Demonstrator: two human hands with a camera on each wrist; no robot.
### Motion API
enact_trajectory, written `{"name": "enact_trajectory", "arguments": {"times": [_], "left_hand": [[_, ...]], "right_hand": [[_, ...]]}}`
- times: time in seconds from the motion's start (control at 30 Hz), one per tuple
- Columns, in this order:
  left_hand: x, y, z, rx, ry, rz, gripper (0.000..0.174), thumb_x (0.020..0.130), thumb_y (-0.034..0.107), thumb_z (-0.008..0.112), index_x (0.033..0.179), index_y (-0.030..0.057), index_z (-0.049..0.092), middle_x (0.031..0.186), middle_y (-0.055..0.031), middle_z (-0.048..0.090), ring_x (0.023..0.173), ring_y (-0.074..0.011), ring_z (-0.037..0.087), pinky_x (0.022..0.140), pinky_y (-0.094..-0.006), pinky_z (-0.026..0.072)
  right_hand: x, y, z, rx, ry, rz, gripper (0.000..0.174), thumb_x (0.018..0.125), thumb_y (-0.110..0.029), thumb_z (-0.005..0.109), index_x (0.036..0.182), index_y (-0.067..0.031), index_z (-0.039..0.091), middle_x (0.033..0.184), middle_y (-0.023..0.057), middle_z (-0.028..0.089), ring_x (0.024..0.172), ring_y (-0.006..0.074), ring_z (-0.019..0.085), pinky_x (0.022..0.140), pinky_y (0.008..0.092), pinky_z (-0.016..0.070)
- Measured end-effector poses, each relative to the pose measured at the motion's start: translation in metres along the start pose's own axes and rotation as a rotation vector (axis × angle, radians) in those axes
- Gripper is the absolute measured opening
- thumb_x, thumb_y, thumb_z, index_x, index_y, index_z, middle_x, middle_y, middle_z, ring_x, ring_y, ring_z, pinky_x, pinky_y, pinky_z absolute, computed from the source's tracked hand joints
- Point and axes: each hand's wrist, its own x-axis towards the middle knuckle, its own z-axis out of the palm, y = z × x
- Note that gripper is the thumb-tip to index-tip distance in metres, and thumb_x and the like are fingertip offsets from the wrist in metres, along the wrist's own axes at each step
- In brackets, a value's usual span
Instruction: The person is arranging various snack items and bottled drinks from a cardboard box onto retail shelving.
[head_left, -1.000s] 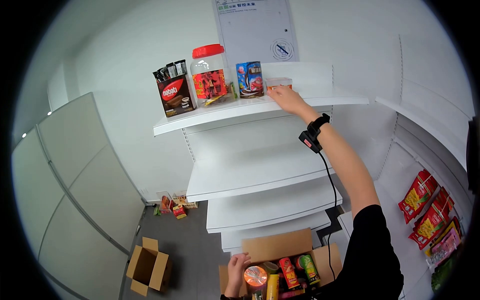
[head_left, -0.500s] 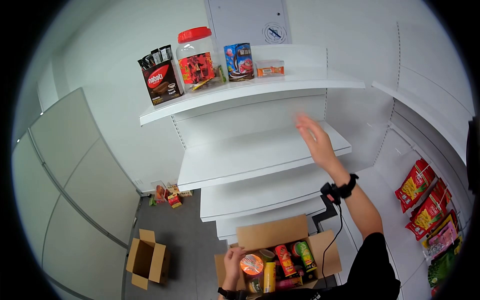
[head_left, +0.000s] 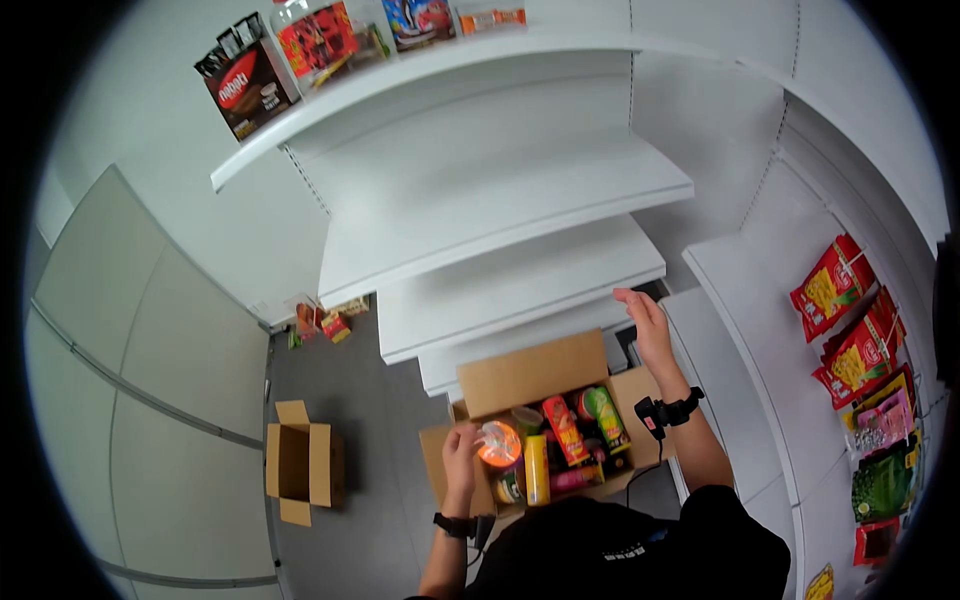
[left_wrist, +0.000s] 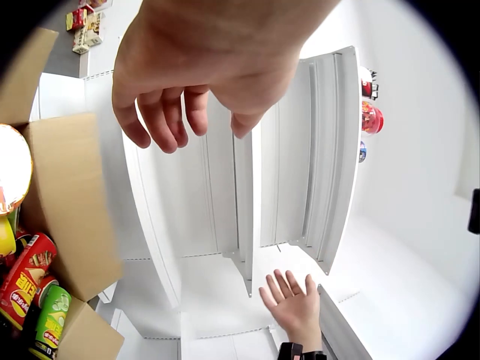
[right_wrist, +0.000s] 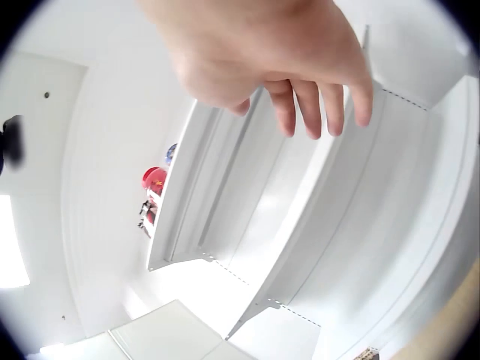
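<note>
An open cardboard box [head_left: 532, 378] at the lower middle holds several snack cans: a red can [head_left: 566, 430], a green can [head_left: 605, 418], a yellow tube [head_left: 537, 468] and an orange-topped tub [head_left: 499, 444]. The left hand [head_left: 461, 462] hovers at the box's left side beside that tub, fingers loosely bent and holding nothing; in the left wrist view the same hand [left_wrist: 202, 67] hangs relaxed. Above the box's right flap the right hand [head_left: 650, 335] is raised, fingers extended and empty, as the right wrist view of this hand [right_wrist: 277, 60] also shows.
White tiered shelves [head_left: 500, 215] rise behind the box. On the top one stand a nabati box [head_left: 247, 90], a jar [head_left: 315, 42], a blue can [head_left: 418, 22] and an orange packet [head_left: 492, 19]. Red snack bags [head_left: 832, 285] hang right. Another carton [head_left: 293, 462] sits on the floor.
The right hand has left the small clear container on the top shelf and come down empty toward the cardboard box. The head view has tilted downward. The left hand stays near the tub.
</note>
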Motion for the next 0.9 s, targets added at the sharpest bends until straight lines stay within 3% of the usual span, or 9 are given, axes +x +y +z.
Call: {"name": "enact_trajectory", "arguments": {"times": [0.13, 0.17, 0.37, 0.57, 0.67, 0.9], "left_hand": [[-0.003, -0.017, -0.007, 0.104, 0.019, -0.067, 0.025, 0.094, 0.026, 0.054, 0.103, 0.0031, 0.059, 0.101, -0.0086, 0.065, 0.091, -0.0156, 0.062, 0.082, -0.0307, 0.0492], [-0.005, -0.020, -0.008, 0.155, 0.037, -0.100, 0.026, 0.094, 0.027, 0.055, 0.103, 0.0036, 0.058, 0.101, -0.0082, 0.065, 0.092, -0.0157, 0.061, 0.081, -0.0305, 0.0487], [-0.002, -0.068, -0.039, 0.270, 0.089, -0.255, 0.028, 0.091, 0.031, 0.058, 0.097, 0.0039, 0.058, 0.096, -0.0062, 0.064, 0.088, -0.0152, 0.061, 0.078, -0.0295, 0.0483], [-0.014, -0.091, -0.054, 0.310, 0.104, -0.414, 0.029, 0.088, 0.033, 0.061, 0.095, 0.0055, 0.058, 0.093, -0.0045, 0.063, 0.086, -0.0137, 0.061, 0.074, -0.0280, 0.0468], [-0.018, -0.104, -0.060, 0.332, 0.094, -0.451, 0.034, 0.087, 0.035, 0.064, 0.093, 0.0017, 0.060, 0.089, -0.0052, 0.063, 0.078, -0.0119, 0.059, 0.065, -0.0238, 0.0445], [-0.004, -0.166, -0.072, 0.525, -0.075, -0.586, 0.043, 0.084, 0.034, 0.067, 0.106, -0.0026, 0.059, 0.094, -0.0078, 0.063, 0.086, -0.0132, 0.059, 0.067, -0.0286, 0.0461]], "right_hand": [[-0.037, 0.069, -0.005, 0.238, 0.055, 0.434, 0.046, 0.097, -0.043, 0.044, 0.112, -0.0019, 0.059, 0.116, 0.0094, 0.061, 0.115, 0.0201, 0.052, 0.097, 0.0355, 0.0388], [-0.048, 0.083, -0.008, 0.348, 0.019, 0.534, 0.053, 0.095, -0.048, 0.045, 0.118, -0.0020, 0.054, 0.121, 0.0117, 0.057, 0.117, 0.0236, 0.051, 0.098, 0.0368, 0.0393], [-0.125, 0.192, -0.017, 0.808, 0.104, 1.012, 0.057, 0.094, -0.048, 0.044, 0.129, -0.0031, 0.044, 0.131, 0.0139, 0.051, 0.119, 0.0281, 0.050, 0.099, 0.0421, 0.0394], [-0.204, 0.265, -0.024, 0.835, 0.275, 1.217, 0.057, 0.093, -0.048, 0.045, 0.129, -0.0031, 0.043, 0.131, 0.0142, 0.050, 0.117, 0.0295, 0.050, 0.094, 0.0434, 0.0438], [-0.226, 0.268, -0.026, 0.804, 0.334, 1.260, 0.057, 0.092, -0.048, 0.047, 0.128, -0.0039, 0.042, 0.126, 0.0146, 0.053, 0.112, 0.0291, 0.054, 0.090, 0.0421, 0.0469], [-0.254, 0.243, -0.035, 0.832, 0.381, 1.213, 0.052, 0.089, -0.045, 0.054, 0.121, -0.0047, 0.048, 0.117, 0.0138, 0.058, 0.103, 0.0287, 0.058, 0.088, 0.0424, 0.0477]]}}
